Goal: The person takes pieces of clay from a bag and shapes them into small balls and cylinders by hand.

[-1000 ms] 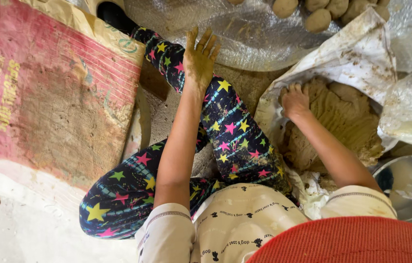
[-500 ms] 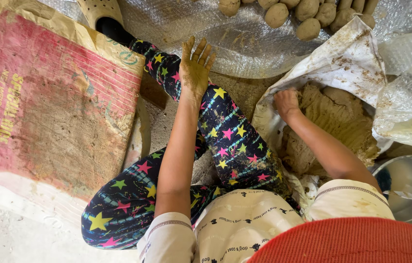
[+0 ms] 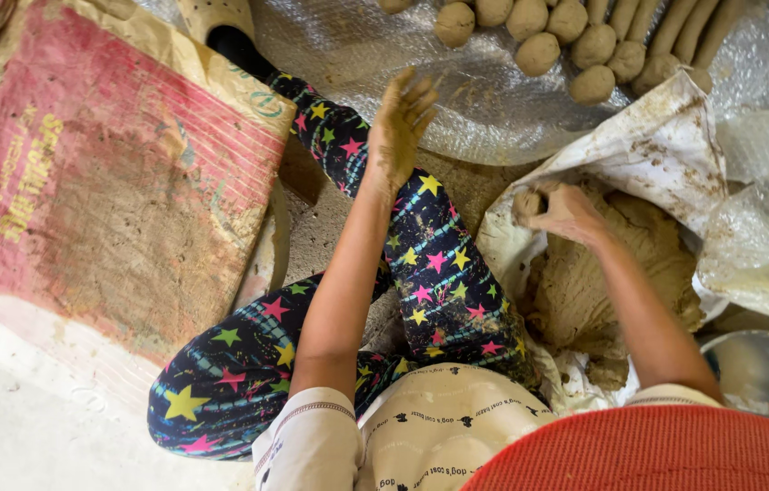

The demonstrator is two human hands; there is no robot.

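Sack (image 3: 103, 182): red and worn, flat on the floor at far left.
Left hand (image 3: 400, 127): muddy, fingers spread wide, holding nothing, above the starry leg (image 3: 430, 264).
Right hand (image 3: 559, 209): curled tight around a clay lump (image 3: 526, 204), over the big clay pile (image 3: 612, 273).
Clay balls (image 3: 539, 41): lined up on plastic at top.

Star-patterned leggings (image 3: 439, 273), faded red sack (image 3: 112, 191)

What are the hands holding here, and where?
The right hand grips a clay lump in its fingers, over the clay pile. The left hand is open, holding nothing.
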